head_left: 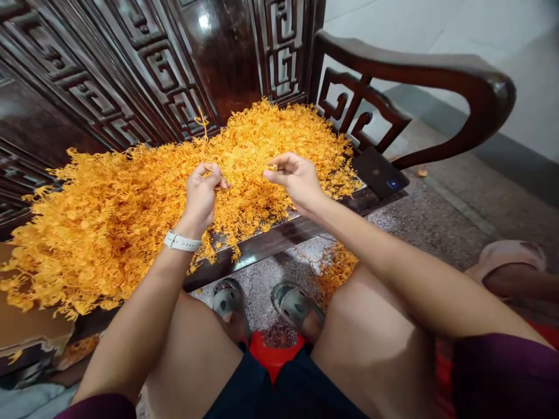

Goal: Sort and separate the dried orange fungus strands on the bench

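A big heap of yellow-orange branched sprigs, plastic-looking [109, 215], covers the seat of a dark wooden bench [257, 244]. My left hand [201, 189] is closed in a pinch above the heap's front part. One sprig [204, 123] stands up just beyond its fingers and seems to be held in them. Level with it, my right hand [297, 177] pinches the end of a small yellow piece between thumb and forefinger. Whether a strand runs between the two hands is hard to tell against the same-coloured heap.
A dark phone-like object [381, 173] lies at the bench's right end, under the curved armrest [437, 70]. More orange sprigs [336, 267] lie on the floor by my right knee. A cardboard box [30, 326] is at lower left. Another person's foot [510, 262] shows at right.
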{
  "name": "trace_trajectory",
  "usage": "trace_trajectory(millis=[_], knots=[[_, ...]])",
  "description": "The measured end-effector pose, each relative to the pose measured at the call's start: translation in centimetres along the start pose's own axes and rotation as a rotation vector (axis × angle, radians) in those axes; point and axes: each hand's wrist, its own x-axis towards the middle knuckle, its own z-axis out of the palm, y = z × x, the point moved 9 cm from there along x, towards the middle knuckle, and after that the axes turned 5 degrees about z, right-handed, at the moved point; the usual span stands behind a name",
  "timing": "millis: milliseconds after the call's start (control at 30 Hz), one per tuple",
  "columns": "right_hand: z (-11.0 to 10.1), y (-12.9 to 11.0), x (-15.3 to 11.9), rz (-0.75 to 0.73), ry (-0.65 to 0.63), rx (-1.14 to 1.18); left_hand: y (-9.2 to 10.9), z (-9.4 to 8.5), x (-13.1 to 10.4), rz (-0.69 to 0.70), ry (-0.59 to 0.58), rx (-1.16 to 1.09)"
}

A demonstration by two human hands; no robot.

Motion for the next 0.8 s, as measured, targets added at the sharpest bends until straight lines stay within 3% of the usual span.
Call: trace_trajectory(millis=[133,233,300,400,433,467,500,600,633,733,800], knots=[[1.2,-0.7,-0.5,0.005,-0.112,0.046,0.5,-0.8,1.2,0.028,0.109,0.077],[4.4,-2.5,-3.3,-0.001,-0.301,0.051,0.6,-2.5,2.3,0.032,0.183,0.083],[8.1,-4.3,-7.3,0.013,-0.613,0.05,0.3,-5.5,2.9,-0.014,0.316,0.076],[12.9,-5.9,-15.6,0.082,-1.238,-0.021,0.5,-10.4,3.2,-0.063,0.472,0.098],[13.2,-6.0,-16.7,0.1,-1.296,-0.034,1.0,-11.4,3.3,-0.043,0.468,0.117],[13.2,-5.7,-16.5,0.117,-1.259,-0.025,1.6,-12.1,3.3,-0.009,0.453,0.139],[12.6,-5.2,-14.9,0.131,-1.121,0.02,2.1,-12.4,3.2,0.02,0.422,0.167],[7.8,-1.6,-6.9,0.193,-0.473,0.288,3.2,-11.5,2.7,0.073,0.297,0.237],[6.2,0.2,-4.8,0.229,-0.325,0.373,3.4,-10.7,2.5,0.081,0.245,0.238],[2.6,5.3,-0.9,0.424,-0.017,0.414,3.6,-8.2,1.9,0.075,0.092,0.203],[1.6,6.5,-0.4,0.488,0.084,0.327,3.6,-6.8,1.5,0.051,0.024,0.204]])
